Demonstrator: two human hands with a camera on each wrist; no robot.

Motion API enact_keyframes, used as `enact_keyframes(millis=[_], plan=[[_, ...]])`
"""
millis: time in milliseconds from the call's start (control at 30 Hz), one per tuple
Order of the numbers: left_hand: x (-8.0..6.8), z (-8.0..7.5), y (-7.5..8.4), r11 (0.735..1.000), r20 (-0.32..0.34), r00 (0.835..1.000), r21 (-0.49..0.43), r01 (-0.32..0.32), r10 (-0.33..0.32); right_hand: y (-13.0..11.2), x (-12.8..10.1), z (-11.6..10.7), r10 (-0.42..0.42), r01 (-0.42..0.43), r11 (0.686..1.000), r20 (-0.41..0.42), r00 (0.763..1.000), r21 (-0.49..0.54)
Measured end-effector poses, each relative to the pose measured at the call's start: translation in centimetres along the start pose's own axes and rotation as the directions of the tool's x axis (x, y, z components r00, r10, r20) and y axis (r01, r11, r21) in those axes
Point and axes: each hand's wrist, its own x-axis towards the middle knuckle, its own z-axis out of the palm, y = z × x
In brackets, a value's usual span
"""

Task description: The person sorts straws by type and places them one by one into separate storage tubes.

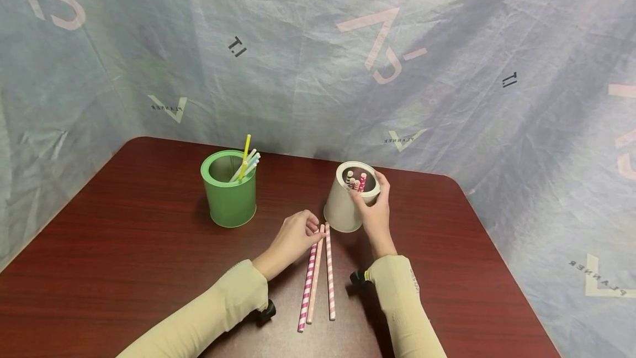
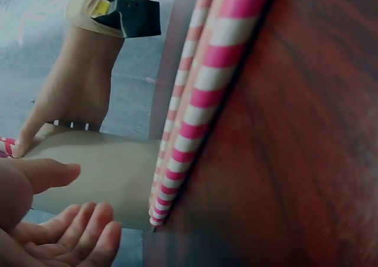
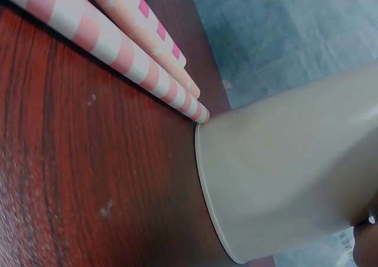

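1. At the table's [image 1: 149, 247] middle, three striped straws [image 1: 318, 275] lie side by side, tips apparently touching the beige cup [image 1: 345, 209].
2. The left hand [image 1: 293, 239] rests relaxed at the straws' tips, holding nothing.
3. The right hand [image 1: 375, 211] grips the tilted cup's rim.
4. A green cup [image 1: 228, 195] stands apart.

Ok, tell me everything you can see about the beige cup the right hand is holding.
The beige cup looks like smooth matte plastic, tapered between mouth and base. It stands tilted on the dark red wooden table, its mouth turned toward the camera. The right hand grips its rim and side. Several pink-and-white striped straws stick up inside. Three more striped straws lie on the table, their tips at the cup's base edge, where the left hand rests on them.
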Motion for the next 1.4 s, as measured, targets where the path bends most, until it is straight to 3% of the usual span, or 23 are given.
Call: enact_keyframes(millis=[200,567,900,1167,1400], plan=[[0.1,0.32,-0.58,0.992,0.084,0.992,0.1,0.083,-0.092,-0.09,-0.02,-0.05,0.008,-0.008,1.0,0.006,1.0,0.004],[0.24,0.75,-0.91,0.954,0.219,0.955,0.268,0.137,-0.199,-0.08,0.05,-0.04,0.009,-0.009,1.0,0.007,1.0,0.001],[0.48,0.74,-0.58,0.954,0.288,0.925,0.237,0.183,-0.249,-0.04,0.05,-0.04,0.01,-0.01,1.0,0.006,1.0,0.004],[0.58,0.67,-0.61,0.953,0.299,0.909,0.179,0.245,-0.29,-0.1,0.02,-0.03,0.013,-0.013,1.0,0.004,1.0,0.016],[0.38,0.76,-0.93,0.959,0.304,0.909,0.1,0.266,-0.284,-0.12,0.0,0.02,0.03,-0.03,1.0,0.008,1.0,0.004]])
